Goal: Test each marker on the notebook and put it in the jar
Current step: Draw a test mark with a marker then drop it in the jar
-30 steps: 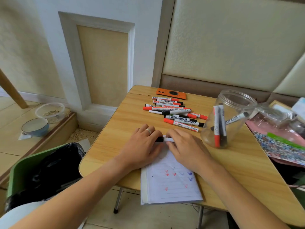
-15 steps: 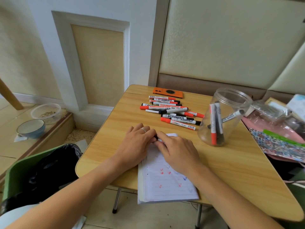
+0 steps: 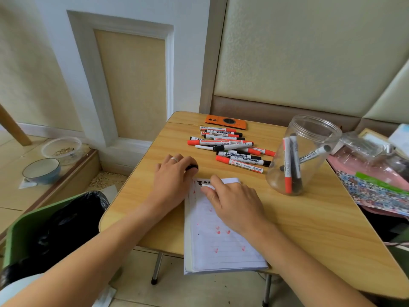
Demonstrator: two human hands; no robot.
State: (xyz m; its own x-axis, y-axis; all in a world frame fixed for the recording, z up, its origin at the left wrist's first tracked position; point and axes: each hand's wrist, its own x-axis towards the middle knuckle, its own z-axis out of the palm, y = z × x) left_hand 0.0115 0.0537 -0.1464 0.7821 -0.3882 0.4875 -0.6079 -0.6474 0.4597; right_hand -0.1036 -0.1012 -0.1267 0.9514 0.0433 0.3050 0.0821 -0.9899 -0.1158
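A lined notebook (image 3: pixel 219 251) with red test marks lies at the table's near edge. My right hand (image 3: pixel 234 201) rests on its upper part and grips a white marker (image 3: pixel 207 186), its tip at black scribbles at the page's top. My left hand (image 3: pixel 172 180), just left of the notebook, holds the black cap (image 3: pixel 192 167). Several red and black markers (image 3: pixel 230 146) lie in a pile further back. A clear plastic jar (image 3: pixel 303 156) stands to the right with a few markers inside.
An orange phone (image 3: pixel 225 122) lies at the table's far edge. Pink packaging and a patterned sheet (image 3: pixel 374 187) crowd the right side. Left of the table stand a green bin with a black bag (image 3: pixel 55 231), a blue bowl (image 3: pixel 41 171) and a clear container (image 3: pixel 63 148).
The hands were together on the capped marker. They have pulled apart: the left hand now holds the cap, the right hand has the marker on the page, where black marks appear.
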